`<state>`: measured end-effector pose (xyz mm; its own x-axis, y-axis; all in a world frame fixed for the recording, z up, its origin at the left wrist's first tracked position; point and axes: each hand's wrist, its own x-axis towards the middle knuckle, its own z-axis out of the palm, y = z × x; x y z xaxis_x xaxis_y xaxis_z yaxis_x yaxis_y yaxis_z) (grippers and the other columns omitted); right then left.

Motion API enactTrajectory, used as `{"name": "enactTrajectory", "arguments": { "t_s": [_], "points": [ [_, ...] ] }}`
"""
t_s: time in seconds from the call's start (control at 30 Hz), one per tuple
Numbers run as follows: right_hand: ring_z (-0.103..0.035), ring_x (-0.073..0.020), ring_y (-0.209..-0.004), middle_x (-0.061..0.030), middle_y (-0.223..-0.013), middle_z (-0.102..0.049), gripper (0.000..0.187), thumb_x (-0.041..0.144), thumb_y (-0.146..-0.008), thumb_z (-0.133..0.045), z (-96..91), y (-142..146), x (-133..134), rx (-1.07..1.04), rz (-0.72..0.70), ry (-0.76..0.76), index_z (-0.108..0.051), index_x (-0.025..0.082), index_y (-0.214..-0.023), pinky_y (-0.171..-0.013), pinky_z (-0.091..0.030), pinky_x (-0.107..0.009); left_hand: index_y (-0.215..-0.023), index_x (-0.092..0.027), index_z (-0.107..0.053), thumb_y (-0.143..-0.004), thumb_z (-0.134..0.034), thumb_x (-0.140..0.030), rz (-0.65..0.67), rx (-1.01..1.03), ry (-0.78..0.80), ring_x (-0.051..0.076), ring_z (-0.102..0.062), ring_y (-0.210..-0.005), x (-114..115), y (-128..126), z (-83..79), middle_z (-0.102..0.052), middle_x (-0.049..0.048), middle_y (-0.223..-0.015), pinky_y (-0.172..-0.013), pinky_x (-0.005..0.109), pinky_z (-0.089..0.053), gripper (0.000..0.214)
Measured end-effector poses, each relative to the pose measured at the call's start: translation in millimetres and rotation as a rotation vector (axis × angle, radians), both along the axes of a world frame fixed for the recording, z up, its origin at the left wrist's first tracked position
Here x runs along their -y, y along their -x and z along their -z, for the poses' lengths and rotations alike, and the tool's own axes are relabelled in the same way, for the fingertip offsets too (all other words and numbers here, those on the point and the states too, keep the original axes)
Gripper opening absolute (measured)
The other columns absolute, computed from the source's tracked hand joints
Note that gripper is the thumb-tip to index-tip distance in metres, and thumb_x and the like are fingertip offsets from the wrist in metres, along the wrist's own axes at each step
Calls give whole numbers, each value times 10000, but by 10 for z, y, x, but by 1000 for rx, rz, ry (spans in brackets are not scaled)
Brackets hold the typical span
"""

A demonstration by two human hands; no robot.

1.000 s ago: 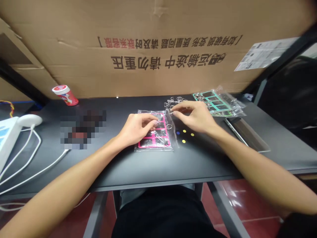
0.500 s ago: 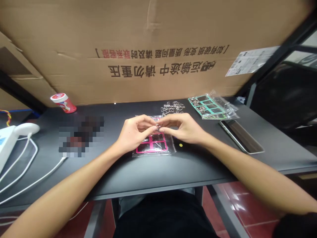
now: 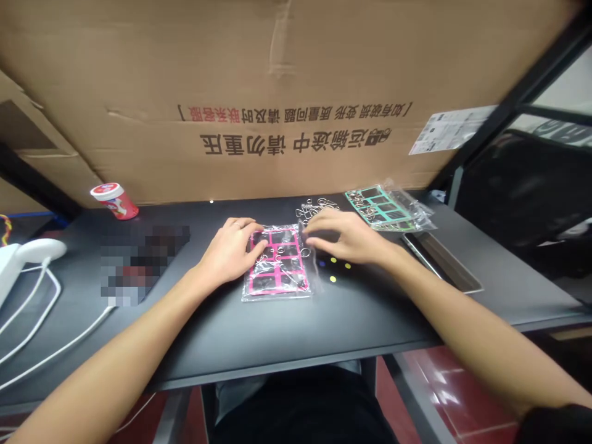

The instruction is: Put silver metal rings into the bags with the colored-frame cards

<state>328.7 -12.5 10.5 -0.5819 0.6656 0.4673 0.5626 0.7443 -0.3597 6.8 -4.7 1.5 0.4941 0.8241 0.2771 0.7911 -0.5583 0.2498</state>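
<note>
A clear plastic bag (image 3: 276,295) holding a card with a pink grid lies on the desk between my hands. Several metal rings show on its face. My left hand (image 3: 231,251) rests along the bag's left edge, thumb spread from the fingers, holding nothing. My right hand (image 3: 348,237) is at the bag's upper right edge, its fingers curved and parted from the thumb; nothing shows between them. Just beyond it lies a pile of metal rings (image 3: 309,209), partly hidden by that hand. Small yellow discs (image 3: 333,279) and a blue disc (image 3: 322,264) lie right of the bag.
Bagged cards with a green grid (image 3: 386,206) lie at the back right, with a phone (image 3: 439,262) nearer me. A red tub with a white lid (image 3: 115,202) stands at the back left. White cables (image 3: 58,290) run along the left. A cardboard wall (image 3: 287,74) closes the back.
My hands have come apart from above the bag, left hand moving left and right hand slightly right, uncovering the pink grid card. More small discs show. The view has tilted slightly.
</note>
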Motion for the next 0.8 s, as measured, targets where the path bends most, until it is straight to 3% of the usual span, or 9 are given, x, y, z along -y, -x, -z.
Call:
{"name": "enactTrajectory", "arguments": {
  "t_s": [0.07, 0.23, 0.37, 0.5, 0.57, 0.63, 0.73, 0.8],
  "points": [
    [-741, -286, -1132, -109, -1226, -787, 257, 393, -1016, -736, -4, 72, 71, 120, -97, 77, -831, 250, -1207, -1013, -604, -458, -1380, -222, -697, -1057, -591, -531, -3, 4, 21, 346, -590, -1330, 12, -9, 0, -700, 111, -1424, -1158, 536, -497, 459],
    [-729, -226, -917, -74, -1060, -777, 181, 286, -1019, -694, 3, 68, 65, 270, -102, 171, -809, 221, -1142, -821, -573, -352, -1326, -241, -725, -1041, -627, -515, 10, 51, 73, 327, -623, -1275, -2, 7, -4, -687, 102, -1413, -1145, 520, -505, 407],
    [-688, -195, -762, -28, -863, -750, 130, 163, -952, -677, 32, -64, -67, 215, 51, 129, -787, 212, -1001, -742, -541, -328, -1288, -263, -750, -1031, -644, -463, 15, 94, 110, 313, -640, -1294, -29, 22, 4, -677, 92, -1412, -1108, 495, -549, 343],
    [-726, -319, -1133, -141, -1250, -757, 244, 209, -976, -687, 55, -85, -101, 11, 264, -134, -785, 217, -1200, -999, -595, -496, -1302, -257, -726, -1006, -659, -406, -15, 170, 116, 273, -689, -1191, -26, 22, 7, -661, 93, -1415, -1005, 444, -617, 338],
    [-683, -342, -1273, -154, -1356, -725, 275, 249, -1015, -669, 56, 17, -35, -43, 205, -201, -775, 236, -1269, -1101, -572, -553, -1336, -257, -696, -997, -668, -404, -29, 217, 130, 241, -712, -1087, -21, 20, 8, -656, 93, -1400, -968, 429, -637, 370],
    [-680, -325, -1291, -140, -1366, -737, 297, 267, -1055, -631, 64, 178, 66, -25, 31, -176, -767, 258, -1319, -1129, -573, -555, -1357, -255, -679, -988, -688, -445, -22, 261, 150, 226, -721, -1043, -20, 19, 11, -651, 95, -1390, -953, 420, -650, 415],
    [-666, -306, -1325, -131, -1443, -725, 340, 261, -1088, -594, 97, 416, 197, 95, -207, -86, -742, 262, -1394, -1156, -563, -545, -1384, -235, -691, -948, -744, -553, -8, 261, 176, 248, -719, -1083, -29, 21, 20, -618, 116, -1453, -968, 435, -653, 543],
    [-685, -290, -1294, -124, -1383, -757, 314, 240, -1097, -583, 115, 499, 239, 155, -264, -34, -763, 242, -1354, -1139, -571, -505, -1415, -221, -701, -929, -767, -588, -8, 190, 171, 285, -693, -1166, -33, 22, 24, -570, 135, -1539, -1040, 484, -625, 613]
  ]
}}
